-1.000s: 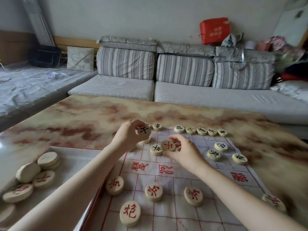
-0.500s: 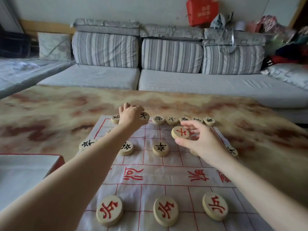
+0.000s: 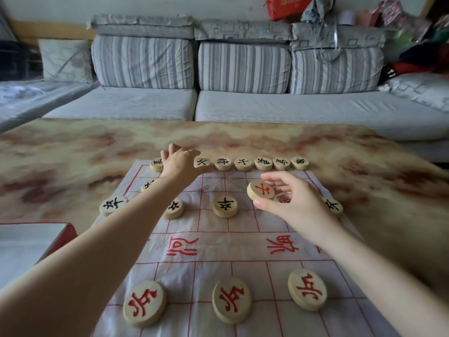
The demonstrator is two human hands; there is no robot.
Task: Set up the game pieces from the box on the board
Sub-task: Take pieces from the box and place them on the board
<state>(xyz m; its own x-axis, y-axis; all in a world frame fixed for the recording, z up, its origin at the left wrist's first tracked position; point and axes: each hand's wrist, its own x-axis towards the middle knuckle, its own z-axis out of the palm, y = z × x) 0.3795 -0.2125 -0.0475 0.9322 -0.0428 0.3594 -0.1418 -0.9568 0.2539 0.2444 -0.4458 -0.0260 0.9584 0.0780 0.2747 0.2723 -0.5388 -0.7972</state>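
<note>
A white cloth board [image 3: 243, 246] with red grid lines lies on the marbled table. Round wooden pieces with black characters line its far edge [image 3: 244, 164], and others stand a few rows nearer [image 3: 225, 206]. Three red-character pieces [image 3: 232, 299] sit in the near row. My left hand [image 3: 181, 162] reaches to the far row and holds a black-character piece [image 3: 202, 163] at the line of pieces. My right hand [image 3: 290, 198] pinches a red-character piece [image 3: 261, 190] above the right half of the board.
The red-edged box [image 3: 31, 242] sits at the left, partly out of frame. The marbled table [image 3: 73, 154] stretches beyond the board. A grey striped sofa [image 3: 243, 93] stands behind the table, with bags piled at its right end.
The view has tilted down and closer to the far rows. My left hand has lowered its black piece to the far row. My right hand has drifted right, still holding the red piece.
</note>
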